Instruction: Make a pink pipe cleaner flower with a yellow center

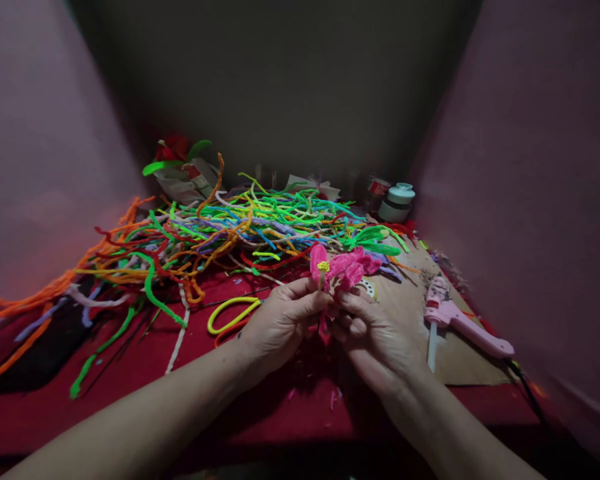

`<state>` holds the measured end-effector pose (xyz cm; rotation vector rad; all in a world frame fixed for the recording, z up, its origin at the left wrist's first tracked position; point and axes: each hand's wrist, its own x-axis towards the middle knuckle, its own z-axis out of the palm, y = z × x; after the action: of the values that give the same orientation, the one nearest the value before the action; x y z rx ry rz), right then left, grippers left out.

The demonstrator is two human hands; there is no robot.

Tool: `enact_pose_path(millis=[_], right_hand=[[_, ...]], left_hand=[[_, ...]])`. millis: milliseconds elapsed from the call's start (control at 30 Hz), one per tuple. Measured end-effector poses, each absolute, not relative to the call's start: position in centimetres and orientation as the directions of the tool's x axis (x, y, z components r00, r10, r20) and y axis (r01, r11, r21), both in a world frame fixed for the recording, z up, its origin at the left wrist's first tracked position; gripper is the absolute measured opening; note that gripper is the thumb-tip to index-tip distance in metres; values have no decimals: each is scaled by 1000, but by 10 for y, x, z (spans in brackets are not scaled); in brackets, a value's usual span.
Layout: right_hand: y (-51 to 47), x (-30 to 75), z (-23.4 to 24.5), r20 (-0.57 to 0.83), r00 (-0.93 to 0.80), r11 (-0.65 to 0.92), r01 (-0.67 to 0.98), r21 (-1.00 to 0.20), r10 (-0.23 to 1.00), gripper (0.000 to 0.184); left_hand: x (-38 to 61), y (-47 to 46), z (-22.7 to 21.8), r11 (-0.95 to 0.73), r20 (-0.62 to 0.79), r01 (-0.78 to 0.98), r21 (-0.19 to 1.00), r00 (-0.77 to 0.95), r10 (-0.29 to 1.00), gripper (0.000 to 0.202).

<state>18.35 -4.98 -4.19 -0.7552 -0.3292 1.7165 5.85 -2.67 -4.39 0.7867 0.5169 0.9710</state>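
Both my hands meet at the middle of the red table, pinched round a small pink pipe-cleaner flower [347,267] with a yellow centre. My left hand [280,320] grips its base from the left, fingers curled closed. My right hand [375,333] holds the same base from the right, thumb and fingers pressed together under the petals. The stem below is hidden between my fingers.
A big tangle of coloured pipe cleaners [220,230] covers the table behind my hands. Yellow-handled scissors [230,313] lie left of my left hand. A pink glue gun [455,320] rests on cardboard [410,300] at right. A white jar [397,202] stands at the back.
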Motion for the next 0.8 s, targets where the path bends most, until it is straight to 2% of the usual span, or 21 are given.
enact_pose_path(millis=[167,300,367,633,800], right_hand=[[-52,180,-39,-311,-166,-324,-750,-577,936,14],[-46,187,-34,-317,-56,-244,-766,-594,947,14],[-43,190,-34,-345,-59,-264,-765,-588,937,12],[-39,193,-40,-457,-132,-359,-814,-456,880,5],[-37,199,-44,-407,-98,-326,-777,-539,908,11]], left_hand=[[56,-27,-43,329,-80,-461,824,481,873,8],[57,-27,-40,306,-78,-479,823,437,896,6],[57,-27,-40,312,-86,-483,818,433,897,9],[56,-25,-42,388,-118,-487,783,496,860,14],[53,-22,-42,411,-145,-422,808,533,833,14]])
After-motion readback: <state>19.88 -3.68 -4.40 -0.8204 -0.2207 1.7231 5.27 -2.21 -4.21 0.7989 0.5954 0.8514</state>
